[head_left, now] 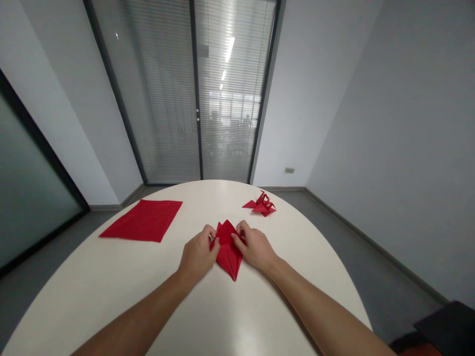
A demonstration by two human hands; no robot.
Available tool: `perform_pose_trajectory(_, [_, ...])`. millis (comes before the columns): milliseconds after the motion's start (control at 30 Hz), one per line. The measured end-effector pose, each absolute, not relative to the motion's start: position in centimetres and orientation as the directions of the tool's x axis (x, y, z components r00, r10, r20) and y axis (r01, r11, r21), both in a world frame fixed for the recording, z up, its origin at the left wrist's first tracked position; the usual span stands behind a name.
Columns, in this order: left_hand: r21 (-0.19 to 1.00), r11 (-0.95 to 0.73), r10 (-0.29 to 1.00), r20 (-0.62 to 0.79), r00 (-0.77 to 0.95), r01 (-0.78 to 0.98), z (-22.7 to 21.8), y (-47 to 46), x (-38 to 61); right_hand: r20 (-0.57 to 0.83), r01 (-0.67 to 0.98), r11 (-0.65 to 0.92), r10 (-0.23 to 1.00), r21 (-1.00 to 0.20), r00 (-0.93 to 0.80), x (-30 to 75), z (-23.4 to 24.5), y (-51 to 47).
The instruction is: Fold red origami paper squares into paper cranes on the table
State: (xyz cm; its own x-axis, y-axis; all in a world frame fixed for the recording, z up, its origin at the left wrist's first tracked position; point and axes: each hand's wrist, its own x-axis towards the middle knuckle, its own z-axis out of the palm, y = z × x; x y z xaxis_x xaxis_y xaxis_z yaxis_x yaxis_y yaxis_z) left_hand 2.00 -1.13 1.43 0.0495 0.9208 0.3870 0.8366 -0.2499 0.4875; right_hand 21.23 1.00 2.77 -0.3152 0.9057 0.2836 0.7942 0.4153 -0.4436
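Note:
Between my two hands is a partly folded piece of red origami paper (228, 251), its narrow point toward me and its upper flap raised away from me. My left hand (200, 251) pinches its left edge between thumb and fingers. On the opposite edge, my right hand (255, 244) has its thumb on the paper and its fingers curled behind. The fingertips of both hands are partly hidden by the paper and the thumbs.
A flat stack or sheet of red paper (144, 222) lies at the table's left. Folded red paper cranes (262, 205) sit at the back right of the round white table (200, 321). A dark object (449, 326), perhaps a chair, is at the lower right.

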Motion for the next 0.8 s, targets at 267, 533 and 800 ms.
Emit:
perform_pose_trajectory(267, [0.535, -0.305, 0.918, 0.386, 0.093, 0.788, 1.46, -1.14, 1.98, 0.289, 0.770, 0.433, 0.899, -0.468, -0.330, 20.79, 2.97, 0.74])
perform_pose_trajectory(533, [0.563, -0.306, 0.927, 0.359, 0.106, 0.768, 1.59, -1.26, 2.05, 0.256, 0.752, 0.412, 0.911, -0.515, -0.324, 20.58, 3.46, 0.55])
perform_pose_trajectory(800, [0.603, -0.326, 0.930, 0.342, 0.134, 0.728, 2.04, -1.41, 2.05, 0.268, 0.691, 0.439, 0.898, -0.574, -0.348, 21.10, 3.02, 0.93])
